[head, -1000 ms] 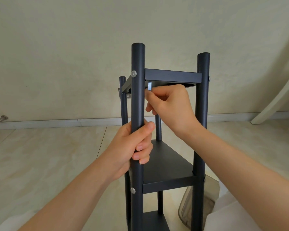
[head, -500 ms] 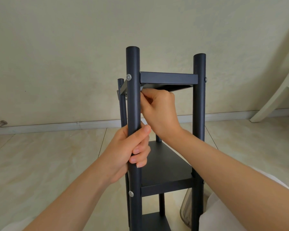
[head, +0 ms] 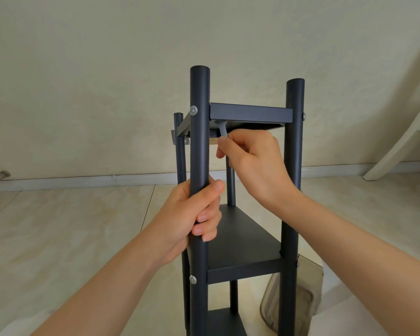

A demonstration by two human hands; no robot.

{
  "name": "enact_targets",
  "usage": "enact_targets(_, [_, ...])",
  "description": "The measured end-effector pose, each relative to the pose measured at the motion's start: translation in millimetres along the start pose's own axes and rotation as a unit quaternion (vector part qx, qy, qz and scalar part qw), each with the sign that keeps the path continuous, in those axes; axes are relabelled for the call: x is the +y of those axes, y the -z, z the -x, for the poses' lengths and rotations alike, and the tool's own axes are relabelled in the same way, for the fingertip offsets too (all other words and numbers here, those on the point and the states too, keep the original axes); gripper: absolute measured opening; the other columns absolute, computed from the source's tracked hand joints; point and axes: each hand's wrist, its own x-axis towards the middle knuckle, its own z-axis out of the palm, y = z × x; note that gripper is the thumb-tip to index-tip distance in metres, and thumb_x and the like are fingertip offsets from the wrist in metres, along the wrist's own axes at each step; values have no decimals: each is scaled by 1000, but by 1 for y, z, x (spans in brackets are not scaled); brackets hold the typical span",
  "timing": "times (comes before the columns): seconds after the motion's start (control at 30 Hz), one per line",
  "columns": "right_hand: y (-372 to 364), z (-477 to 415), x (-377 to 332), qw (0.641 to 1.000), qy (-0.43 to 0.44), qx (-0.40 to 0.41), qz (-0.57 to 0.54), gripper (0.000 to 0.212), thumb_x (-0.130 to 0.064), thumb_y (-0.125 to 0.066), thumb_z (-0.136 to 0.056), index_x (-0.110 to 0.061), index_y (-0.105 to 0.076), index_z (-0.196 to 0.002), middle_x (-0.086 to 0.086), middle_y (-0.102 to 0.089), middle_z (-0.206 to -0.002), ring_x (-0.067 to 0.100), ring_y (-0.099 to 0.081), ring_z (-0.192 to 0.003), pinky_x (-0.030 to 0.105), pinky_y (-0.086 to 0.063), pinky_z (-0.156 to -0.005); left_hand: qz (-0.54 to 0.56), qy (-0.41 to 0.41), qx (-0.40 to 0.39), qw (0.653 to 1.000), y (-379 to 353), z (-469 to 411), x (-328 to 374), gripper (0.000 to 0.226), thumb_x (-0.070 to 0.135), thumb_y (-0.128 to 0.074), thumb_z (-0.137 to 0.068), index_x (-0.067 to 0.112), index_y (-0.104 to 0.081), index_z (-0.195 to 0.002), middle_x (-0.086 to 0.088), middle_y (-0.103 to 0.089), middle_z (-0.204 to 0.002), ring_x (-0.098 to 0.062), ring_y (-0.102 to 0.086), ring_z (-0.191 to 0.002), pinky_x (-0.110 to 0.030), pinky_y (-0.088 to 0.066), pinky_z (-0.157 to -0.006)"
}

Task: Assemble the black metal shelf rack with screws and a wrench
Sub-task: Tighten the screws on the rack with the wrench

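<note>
Pale wall (head: 83, 69) behind the black rack (head: 292, 190): below the top shelf (head: 250, 113) the left hand (head: 192, 221) wraps the front post (head: 199, 154); under it the right hand (head: 252, 163) pinches the wrench (head: 222, 129), likely tightening; next needs a short turn

Both forearms angle up from the lower corners. The left hand (head: 175, 224) grips the front-left post (head: 199, 151), fingers curled round it, fingertips showing on its right side. The right hand (head: 250, 161) sits higher, just right of that post, pinching a wrench (head: 222, 129).
</note>
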Motion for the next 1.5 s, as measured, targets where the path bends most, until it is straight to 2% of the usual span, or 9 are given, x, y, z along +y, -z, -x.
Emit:
enact_targets(0.47, [6, -5, -3, 1000, 5, 5, -24, 36, -13, -55, -97, -4, -64, -64, -10, -36, -42, 7, -35, -44, 15, -31, -52, -14, 7, 7, 1000, -4, -2, 2, 46, 46, -69, -87, 26, -47, -51, 7, -33, -45, -9, -29, -36, -23, -36, -42])
enact_targets(0.63, [2, -5, -2, 999, 13, -7, -48, 32, -14, -54, -99, -7, -69, -72, -1, -52, -48, 9, -44, -47, 22, -40, -57, -11, 4, -4, 1000, -5, 0, 1, 43, 46, -66, -84, 24, -46, -53, 7, -32, -45, -9, -28, -37, -23, -36, -43])
enact_targets(0.77, [-3, -5, 0, 997, 4, -18, -74, 32, -13, -55, -99, -17, -68, -69, -2, -66, -56, 8, -54, -47, 17, -43, -54, -15, 8, -8, 1000, -4, 1, 2, 44, 45, -69, -87, 27, -49, -52, 8, -33, -44, -9, -28, -36, -23, -36, -43])
enact_targets(0.9, [-11, -7, 4, 997, 16, 9, -78, 43, -12, -56, -98, -20, -59, -55, -11, -60, -49, 7, -55, -46, 14, -41, -54, -5, 6, -8, 1000, -3, 1, 1, 40, 45, -67, -84, 23, -47, -57, 5, -32, -47, -10, -28, -37, -24, -35, -42])
enact_targets(1.1, [-26, -11, 10, 994, 59, 71, -65, 46, -10, -56, -98, -4, -56, -53, -15, -50, -43, 5, -50, -42, 18, -42, -53, -9, 10, -15, 1000, -2, 2, 0, 42, 45, -67, -85, 21, -46, -57, 5, -32, -47, -10, -28, -37, -23, -37, -43])
enact_targets(1.23, [-32, -15, 13, 992, 63, 88, -66, 50, -9, -56, -98, -10, -47, -49, -15, -45, -39, 6, -47, -41, 19, -38, -50, -4, 11, -17, 1000, -2, 2, 0, 41, 43, -68, -84, 19, -44, -62, 4, -32, -48, -10, -28, -37, -24, -37, -42])
enact_targets(1.4, [-32, -16, 14, 994, 69, 78, -38, 50, -10, -55, -98, -13, -46, -48, -16, -47, -39, 5, -49, -42, 13, -36, -50, -11, 12, -18, 1000, -1, 3, 1, 43, 45, -66, -85, 24, -47, -53, 5, -32, -46, -10, -28, -37, -23, -37, -43])
enact_targets(1.43, [-31, -15, 15, 995, 73, 70, -19, 50, -10, -54, -97, -13, -45, -48, -13, -48, -40, 7, -49, -42, 14, -36, -50, -11, 13, -16, 1000, -1, 3, 2, 43, 45, -65, -85, 25, -47, -52, 6, -33, -45, -10, -28, -37, -23, -37, -43])
enact_targets(1.5, [-29, -14, 15, 996, 69, 45, 34, 49, -11, -54, -96, -12, -41, -49, -7, -44, -41, 15, -41, -43, 26, -37, -50, -14, 14, -14, 1000, -1, 3, 2, 44, 46, -65, -85, 24, -47, -51, 6, -32, -44, -10, -28, -38, -22, -37, -43])
